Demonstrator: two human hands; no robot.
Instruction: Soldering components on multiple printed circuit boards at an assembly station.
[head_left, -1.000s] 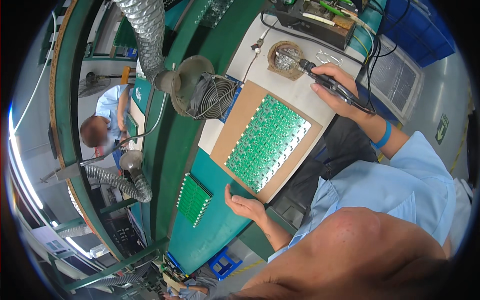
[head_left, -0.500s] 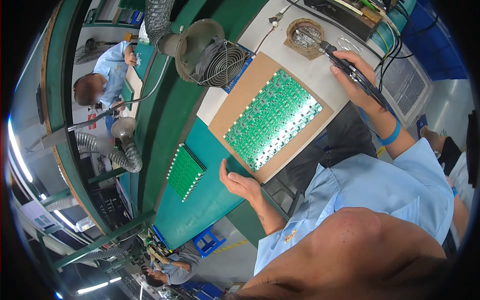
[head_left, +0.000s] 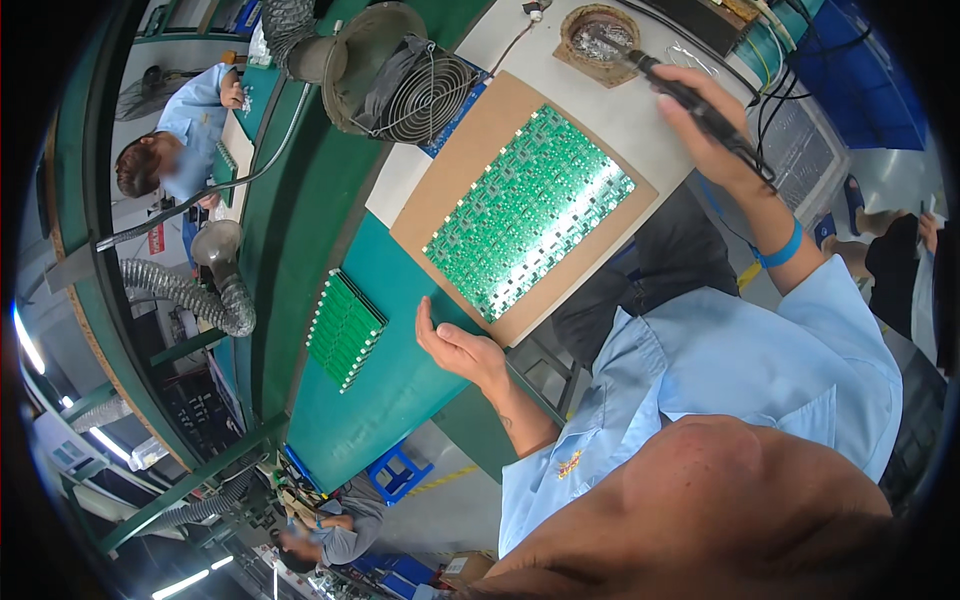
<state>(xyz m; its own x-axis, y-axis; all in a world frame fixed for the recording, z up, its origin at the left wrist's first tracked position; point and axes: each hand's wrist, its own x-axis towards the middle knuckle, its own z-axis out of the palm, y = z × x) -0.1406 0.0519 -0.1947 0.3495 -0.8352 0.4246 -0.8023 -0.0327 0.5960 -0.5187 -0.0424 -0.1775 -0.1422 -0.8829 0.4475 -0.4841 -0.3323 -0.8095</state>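
My right hand (head_left: 708, 122) is wrapped round the black handle of a soldering iron (head_left: 690, 100). The iron's tip end reaches over a brown, rough-rimmed pot (head_left: 570, 50) with silvery bits inside. My left hand (head_left: 462, 350) holds nothing; its fingers are stretched out beside the near left corner of a brown board (head_left: 425, 210). On that board lies a green circuit board panel (head_left: 530, 210), its right side bright with glare. Left of my left hand, a stack of green circuit boards (head_left: 345, 328) rests on the teal mat (head_left: 375, 410).
Behind the brown board stands a round wire-guarded fan (head_left: 425, 98) in a duct hood. A black box (head_left: 690, 22) with cables (head_left: 770, 100) sits beyond the pot. A person (head_left: 190, 125) works across the bench, and another person (head_left: 340, 530) is at the lower left.
The view has shifted, so the bench things appear farther left and higher. My right hand keeps its grip on the soldering iron, which is blurred now. My left hand stays open.
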